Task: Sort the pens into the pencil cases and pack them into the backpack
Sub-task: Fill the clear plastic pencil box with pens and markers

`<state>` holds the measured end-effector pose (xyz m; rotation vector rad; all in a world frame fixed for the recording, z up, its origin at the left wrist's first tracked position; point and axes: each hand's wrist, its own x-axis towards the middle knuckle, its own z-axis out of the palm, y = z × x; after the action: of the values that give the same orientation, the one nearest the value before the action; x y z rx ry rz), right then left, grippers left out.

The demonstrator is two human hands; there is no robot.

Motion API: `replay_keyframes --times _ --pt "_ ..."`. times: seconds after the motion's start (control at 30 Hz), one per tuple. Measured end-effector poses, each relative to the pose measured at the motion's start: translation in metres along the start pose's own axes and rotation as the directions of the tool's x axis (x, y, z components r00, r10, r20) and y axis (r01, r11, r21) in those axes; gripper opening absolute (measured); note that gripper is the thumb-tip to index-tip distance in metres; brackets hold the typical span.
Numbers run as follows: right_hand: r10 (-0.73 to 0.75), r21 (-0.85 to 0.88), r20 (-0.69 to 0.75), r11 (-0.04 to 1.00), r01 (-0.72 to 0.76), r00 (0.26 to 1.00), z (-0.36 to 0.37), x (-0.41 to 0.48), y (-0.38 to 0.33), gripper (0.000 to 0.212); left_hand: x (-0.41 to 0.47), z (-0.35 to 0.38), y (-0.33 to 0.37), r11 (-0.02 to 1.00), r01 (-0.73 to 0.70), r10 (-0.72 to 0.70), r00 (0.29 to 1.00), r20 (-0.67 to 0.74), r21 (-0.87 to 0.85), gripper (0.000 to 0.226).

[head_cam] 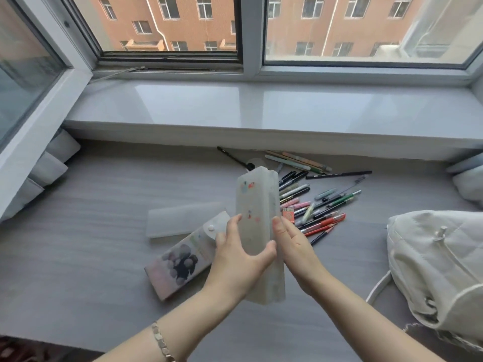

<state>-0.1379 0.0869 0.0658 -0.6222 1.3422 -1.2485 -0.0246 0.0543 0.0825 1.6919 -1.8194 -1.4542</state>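
Both hands hold a frosted, translucent pencil case (254,202) with small coloured stickers, lifted above the grey surface and standing almost upright. My left hand (239,253) grips its left side with the thumb across the front. My right hand (291,242) holds its right edge. Behind it, a pile of several pens and pencils (317,202) lies on the surface. A flat translucent case (180,222) lies to the left. Below that one lies a printed case with a snap flap (180,262). A cream backpack (439,267) sits at the right.
A white windowsill (261,108) runs along the back under the windows. Grey cushions (49,163) lean at the far left, and another cushion (467,184) sits at the far right. The backpack's white strap (376,288) curls onto the grey surface (91,231).
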Motion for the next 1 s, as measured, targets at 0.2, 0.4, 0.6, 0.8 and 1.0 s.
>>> replay_keyframes --times 0.2,0.4,0.6,0.8,1.0 --pt "-0.035 0.028 -0.036 0.999 0.036 0.999 -0.017 -0.007 0.014 0.026 -0.005 0.010 0.003 0.998 -0.037 0.035 0.999 0.035 0.054 0.085" --pt "-0.212 -0.488 -0.065 0.859 0.154 0.975 -0.026 -0.014 0.018 0.069 -0.010 0.016 -0.003 0.997 -0.063 0.059 0.994 0.089 0.037 0.086" --pt "-0.265 -0.716 0.060 0.661 0.227 0.962 -0.032 -0.019 0.008 0.073 -0.011 0.019 -0.017 0.993 -0.065 0.076 0.991 0.111 -0.101 0.093" --pt "-0.226 -0.747 0.033 0.642 0.174 0.974 -0.034 -0.013 0.007 0.060 0.000 0.010 -0.025 0.941 -0.010 0.077 0.979 0.187 -0.338 0.084" --pt "-0.115 -0.366 -0.277 0.931 0.006 0.954 -0.051 -0.004 0.014 0.038 0.001 -0.006 -0.027 0.657 0.331 0.000 0.898 0.440 -0.677 0.035"
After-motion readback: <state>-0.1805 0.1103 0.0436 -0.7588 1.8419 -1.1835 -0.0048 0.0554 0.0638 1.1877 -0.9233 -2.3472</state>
